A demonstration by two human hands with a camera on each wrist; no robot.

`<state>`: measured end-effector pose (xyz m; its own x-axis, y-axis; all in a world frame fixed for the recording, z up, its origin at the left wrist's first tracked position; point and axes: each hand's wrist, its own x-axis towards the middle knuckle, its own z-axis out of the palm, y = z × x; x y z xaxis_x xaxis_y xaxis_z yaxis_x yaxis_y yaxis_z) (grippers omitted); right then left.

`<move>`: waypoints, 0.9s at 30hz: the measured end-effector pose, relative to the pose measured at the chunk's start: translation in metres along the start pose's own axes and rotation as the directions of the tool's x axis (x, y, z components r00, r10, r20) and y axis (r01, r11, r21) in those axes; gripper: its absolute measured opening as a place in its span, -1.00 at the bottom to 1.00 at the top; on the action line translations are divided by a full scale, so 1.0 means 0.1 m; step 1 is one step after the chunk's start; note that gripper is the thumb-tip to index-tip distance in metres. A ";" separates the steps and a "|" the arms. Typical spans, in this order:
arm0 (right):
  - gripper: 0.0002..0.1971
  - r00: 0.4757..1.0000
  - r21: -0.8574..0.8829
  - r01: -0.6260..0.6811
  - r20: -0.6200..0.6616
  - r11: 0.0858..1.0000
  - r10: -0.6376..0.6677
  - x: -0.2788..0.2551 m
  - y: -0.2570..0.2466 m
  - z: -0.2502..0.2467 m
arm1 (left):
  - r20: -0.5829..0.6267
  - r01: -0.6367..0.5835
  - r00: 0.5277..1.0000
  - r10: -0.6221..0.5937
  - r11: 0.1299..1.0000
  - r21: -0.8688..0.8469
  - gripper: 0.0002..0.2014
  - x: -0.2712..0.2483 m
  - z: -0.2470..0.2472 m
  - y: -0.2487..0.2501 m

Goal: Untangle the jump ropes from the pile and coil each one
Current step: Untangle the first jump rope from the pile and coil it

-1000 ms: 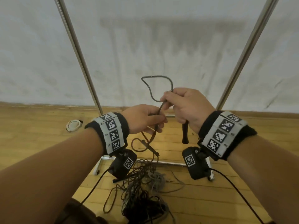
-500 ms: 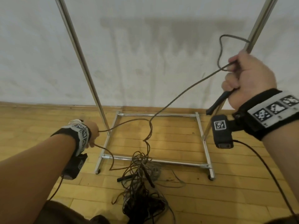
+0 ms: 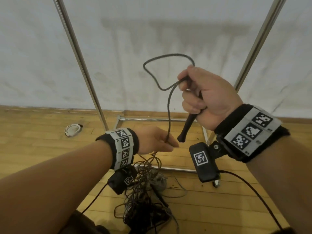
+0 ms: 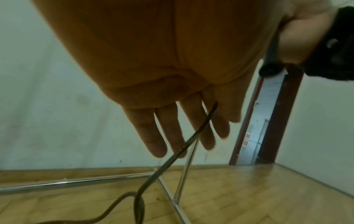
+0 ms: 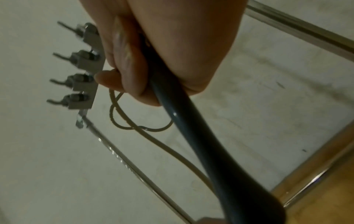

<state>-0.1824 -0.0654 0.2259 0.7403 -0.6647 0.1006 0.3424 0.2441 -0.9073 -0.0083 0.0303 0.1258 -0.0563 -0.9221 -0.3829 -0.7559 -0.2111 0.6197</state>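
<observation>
A white wall (image 3: 152,31) is filling the background, and a wooden floor (image 3: 33,149) is spreading beneath both hands. A chrome garment rack (image 3: 79,53) is standing against the wall, its two uprights rising on either side of the hands and its base bars (image 3: 158,119) lying on the floor beyond the fingers; open floor is stretching out to the left of the rack. A small white ring-shaped object (image 3: 72,130) is lying on the floor to the left of the left upright.

The pile of tangled jump ropes (image 3: 145,198) is lying on the floor directly below the left hand, at the near edge of the rack base. One rope (image 3: 169,105) is rising out of it, passing through the left hand (image 3: 154,141) and climbing to the right hand (image 3: 207,97), above which it is arching in a loose loop (image 3: 152,68).

The right hand is raised at wall height, its fingers clenching round the rope's black handle (image 3: 187,128) together with a bend of the rope; the handle's flared end is pointing down past the little finger. The left hand is lower, its fingers (image 4: 172,133) hanging nearly straight and slack, with the rope (image 4: 193,136) running loosely across them rather than being gripped.
</observation>
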 end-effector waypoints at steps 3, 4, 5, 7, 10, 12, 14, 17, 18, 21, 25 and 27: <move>-0.76 0.998 0.003 0.016 -0.055 1.000 -0.015 0.02 -0.03 -0.12 | -0.023 0.021 0.999 -0.027 0.975 -0.223 -0.83 0.04 0.01 0.10; -0.76 0.996 -0.058 -0.012 -0.090 0.998 0.007 0.02 -0.01 -0.15 | -0.057 0.029 0.997 -0.049 0.949 -0.314 -0.80 0.03 -0.04 0.13; -0.73 0.992 -0.143 -0.058 -0.123 0.988 0.040 0.01 0.05 -0.19 | -0.108 0.014 0.992 -0.059 0.926 -0.377 -0.78 0.00 -0.12 0.17; -0.70 0.978 -0.296 -0.185 -0.153 0.937 0.144 -0.03 0.20 -0.21 | -0.221 -0.063 0.974 -0.051 0.875 -0.480 -0.74 -0.07 -0.29 0.25; -0.68 0.936 -0.314 -0.350 -0.130 0.882 0.326 -0.07 0.46 -0.18 | -0.387 -0.203 0.921 -0.044 0.794 -0.573 -0.74 -0.20 -0.47 0.36; -0.77 0.921 -0.315 -0.384 -0.068 0.868 0.383 -0.07 0.59 -0.15 | -0.425 -0.274 0.902 -0.071 0.667 -0.693 -0.74 -0.29 -0.57 0.44; -0.78 0.907 -0.393 -0.387 -0.003 0.834 0.420 -0.05 0.70 -0.12 | -0.446 -0.328 0.889 -0.101 0.538 -0.776 -0.71 -0.35 -0.67 0.53; -0.73 0.891 -0.769 -0.270 0.028 0.580 0.453 -0.06 0.83 -0.06 | -0.454 -0.391 0.890 -0.043 0.438 -0.809 -0.69 -0.41 -0.83 0.65; -0.81 0.904 -0.880 -0.181 0.026 0.438 0.427 -0.06 0.86 -0.03 | -0.447 -0.411 0.895 -0.005 0.383 -0.827 -0.69 -0.44 -0.88 0.68; -0.76 0.953 -0.960 -0.048 0.039 0.276 0.302 -0.02 0.86 0.05 | -0.530 -0.488 0.846 -0.059 0.314 -0.814 -0.75 -0.47 -0.99 0.65; -0.64 0.997 -0.855 0.006 0.043 0.519 0.059 0.11 0.54 0.16 | -0.480 -0.407 0.877 -0.027 0.489 -0.771 -0.66 -0.40 -0.85 0.38; -0.64 0.999 -0.633 0.020 -0.009 0.774 -0.033 0.15 0.33 0.18 | -0.322 -0.314 0.944 0.074 0.505 -0.804 -0.47 -0.35 -0.71 0.24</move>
<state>-0.1496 -0.0544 0.2046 0.7236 -0.6785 0.1270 -0.0864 -0.2716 -0.9585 0.0218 0.0349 0.2023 0.1014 -0.9903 -0.0947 0.1606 -0.0776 0.9840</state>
